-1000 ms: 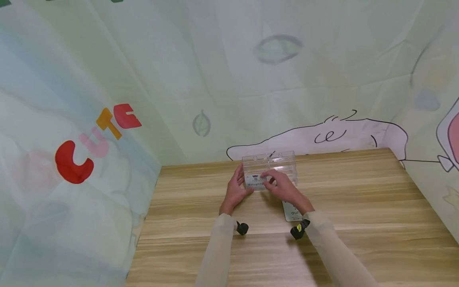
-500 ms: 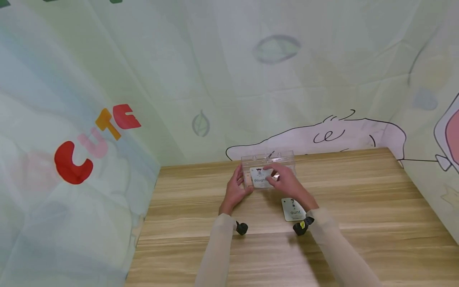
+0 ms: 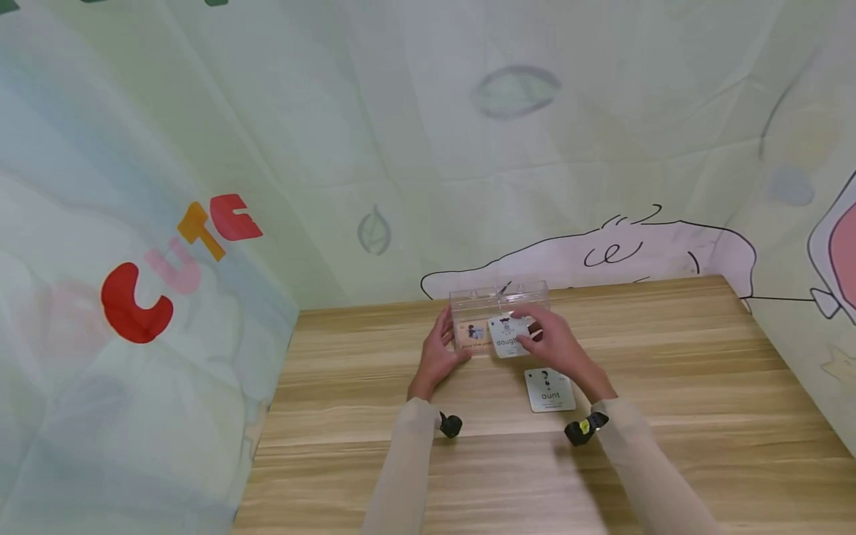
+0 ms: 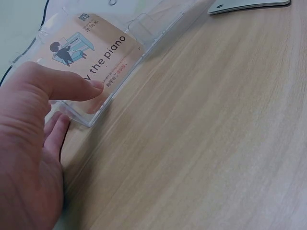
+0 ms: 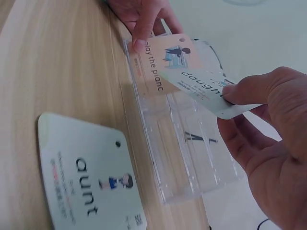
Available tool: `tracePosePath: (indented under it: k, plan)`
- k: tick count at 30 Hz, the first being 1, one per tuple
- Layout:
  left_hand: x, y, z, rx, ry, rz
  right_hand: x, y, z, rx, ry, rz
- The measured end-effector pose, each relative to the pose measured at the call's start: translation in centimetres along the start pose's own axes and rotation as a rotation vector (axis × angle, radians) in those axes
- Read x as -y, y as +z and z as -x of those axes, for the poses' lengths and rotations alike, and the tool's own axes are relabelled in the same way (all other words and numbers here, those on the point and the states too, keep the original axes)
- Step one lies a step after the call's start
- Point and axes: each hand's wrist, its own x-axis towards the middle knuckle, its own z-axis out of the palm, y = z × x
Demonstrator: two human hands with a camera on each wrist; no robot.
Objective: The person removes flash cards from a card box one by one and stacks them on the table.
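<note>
My right hand (image 3: 556, 340) pinches a pale flashcard (image 5: 201, 91) printed "daughter", its thumb across the front. The card is tilted, overlapping a clear plastic card rack (image 5: 187, 148) in the right wrist view. At the rack's left end, my left hand (image 3: 439, 353) grips it, thumb (image 4: 81, 88) over the lower edge of an orange "play the piano" card (image 4: 91, 52) that stands in the left part. A pale "aunt" flashcard (image 3: 550, 390) lies flat on the table in front of the rack. Much of the right hand's palm side is hidden.
The wooden table (image 3: 669, 386) meets a printed cloth backdrop (image 3: 428, 148) close behind the rack. Another cloth wall (image 3: 134, 416) with the letters "CUTE" borders the table on the left. In the right wrist view the rack's right half shows bare plastic steps.
The right hand has moved right, carrying the "daughter" card off the rack's left part, which uncovers the orange piano card. The "aunt" card now shows fully. The left hand stays in place.
</note>
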Motion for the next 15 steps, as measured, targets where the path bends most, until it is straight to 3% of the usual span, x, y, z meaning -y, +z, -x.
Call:
tracePosePath:
  k: [9,13,15]
  plan:
    - [-0.3,0.0,0.0,0.005,0.013,0.0,-0.9,-1.5,2.4,0.036,0.053,-0.066]
    - [-2.9,-0.5,1.0,0.037,0.008,0.005,-1.4,-1.8,3.8,0.062,0.086,-0.087]
    - [-2.8,-0.4,0.9,0.032,0.001,-0.012,-1.6,-1.9,4.5,0.069,0.109,-0.09]
